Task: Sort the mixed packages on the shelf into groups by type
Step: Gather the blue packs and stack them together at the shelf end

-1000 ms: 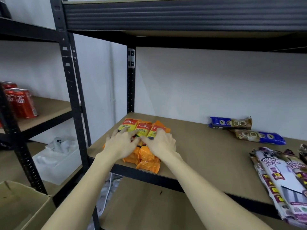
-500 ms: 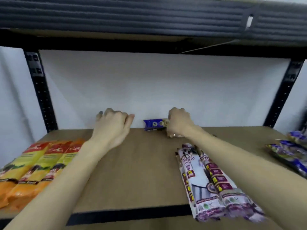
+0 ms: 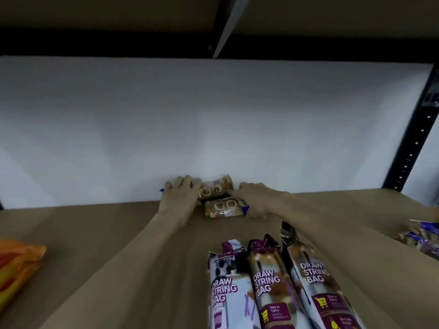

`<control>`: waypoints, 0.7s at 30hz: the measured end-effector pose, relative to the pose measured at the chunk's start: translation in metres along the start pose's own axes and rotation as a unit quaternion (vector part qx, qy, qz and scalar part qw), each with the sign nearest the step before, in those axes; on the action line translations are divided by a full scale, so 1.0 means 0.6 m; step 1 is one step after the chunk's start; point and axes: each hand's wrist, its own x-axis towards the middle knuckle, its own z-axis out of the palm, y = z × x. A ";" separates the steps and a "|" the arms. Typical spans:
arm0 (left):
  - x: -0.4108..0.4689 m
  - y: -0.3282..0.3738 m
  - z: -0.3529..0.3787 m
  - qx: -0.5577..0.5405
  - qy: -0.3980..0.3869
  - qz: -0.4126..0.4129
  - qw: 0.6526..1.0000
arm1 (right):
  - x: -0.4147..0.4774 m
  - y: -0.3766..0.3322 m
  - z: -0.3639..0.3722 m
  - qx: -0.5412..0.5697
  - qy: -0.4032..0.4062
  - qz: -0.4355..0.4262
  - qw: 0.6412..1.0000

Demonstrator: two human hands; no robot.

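Two biscuit packs lay at the back of the shelf [image 3: 95, 233], against the white wall [image 3: 213, 127], one behind the other. The rear pack [image 3: 215, 189] was tilted up, its right end lifted against the wall; the front pack [image 3: 224, 207] lay flat on the board, touching the rear one along its length. Both showed round biscuits on a brown wrapper with blue ends.

Left hand [image 3: 178, 198] lay over the left end of the rear pack, fingers curled on top of it; a blue corner showed past the hand on the left. Whether the thumb closed under the pack could not be told. Right hand [image 3: 255, 198] rested on the right ends of both packs, index finger stretched toward the seam between them, other fingers folded down. A true pinch could not be told.

Nearer the front edge, right of centre, three drawstring bag rolls [image 3: 273, 281] lay side by side, ends pointing to the wall; the right forearm passed above the rightmost. An orange packet [image 3: 16, 264] sat at the left edge, well apart from the biscuits. More blue-and-brown packs [image 3: 422, 236], blurred, lay at the far right. A black upright [image 3: 413, 138] stood at the right rear corner.
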 end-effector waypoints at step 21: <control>-0.069 0.028 -0.073 -0.268 -0.101 -0.230 0.930 | -0.134 0.104 0.030 0.614 0.120 0.301 0.720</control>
